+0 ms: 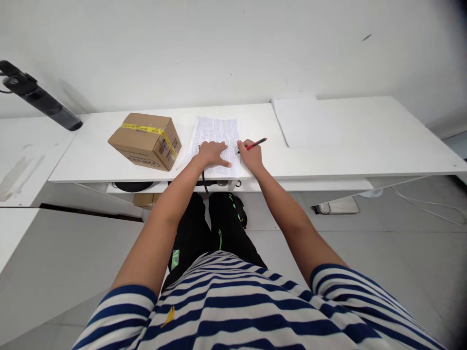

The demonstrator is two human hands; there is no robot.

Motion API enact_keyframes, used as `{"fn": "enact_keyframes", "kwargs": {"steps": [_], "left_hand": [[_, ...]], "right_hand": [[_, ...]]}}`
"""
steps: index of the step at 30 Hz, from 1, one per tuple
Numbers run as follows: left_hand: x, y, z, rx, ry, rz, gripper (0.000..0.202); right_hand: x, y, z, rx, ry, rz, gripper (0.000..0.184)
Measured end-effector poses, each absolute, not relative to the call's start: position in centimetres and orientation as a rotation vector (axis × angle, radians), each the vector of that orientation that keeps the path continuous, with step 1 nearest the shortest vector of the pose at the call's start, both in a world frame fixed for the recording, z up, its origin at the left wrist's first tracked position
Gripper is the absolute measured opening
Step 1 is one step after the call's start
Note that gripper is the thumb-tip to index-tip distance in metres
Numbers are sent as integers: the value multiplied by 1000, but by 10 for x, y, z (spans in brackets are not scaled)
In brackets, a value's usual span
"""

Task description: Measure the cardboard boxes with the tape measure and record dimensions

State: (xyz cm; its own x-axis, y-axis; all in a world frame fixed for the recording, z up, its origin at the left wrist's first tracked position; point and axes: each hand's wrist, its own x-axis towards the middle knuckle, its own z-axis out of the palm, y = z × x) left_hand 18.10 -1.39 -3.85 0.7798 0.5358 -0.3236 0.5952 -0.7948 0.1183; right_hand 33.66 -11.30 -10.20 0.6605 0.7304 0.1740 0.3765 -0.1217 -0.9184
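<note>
A sheet of paper [215,127] covered in dense small writing or print lies on the white desk, directly in front of me. My left hand [212,154] rests on it with fingers and thumb spread. At the sheet's right edge, my right hand [251,156] is closed around a red and black pen [260,142]. The pen's tip points down and left, close to the paper; whether it touches cannot be made out. The words on the sheet are too small to read.
A taped cardboard box [146,141] stands left of the paper. White sheets [302,121] lie to the right. A black cylindrical device [44,97] leans in at the far left. Below the desktop is a shelf [306,184] with items, and a cable [430,204] trails on the floor.
</note>
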Motion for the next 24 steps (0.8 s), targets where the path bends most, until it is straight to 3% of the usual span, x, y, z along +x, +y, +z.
{"fn": "enact_keyframes", "kwargs": {"steps": [24], "left_hand": [[182, -11, -44, 2767, 865, -345, 97]], "right_hand": [[337, -119, -102, -1756, -918, 381, 40]]}}
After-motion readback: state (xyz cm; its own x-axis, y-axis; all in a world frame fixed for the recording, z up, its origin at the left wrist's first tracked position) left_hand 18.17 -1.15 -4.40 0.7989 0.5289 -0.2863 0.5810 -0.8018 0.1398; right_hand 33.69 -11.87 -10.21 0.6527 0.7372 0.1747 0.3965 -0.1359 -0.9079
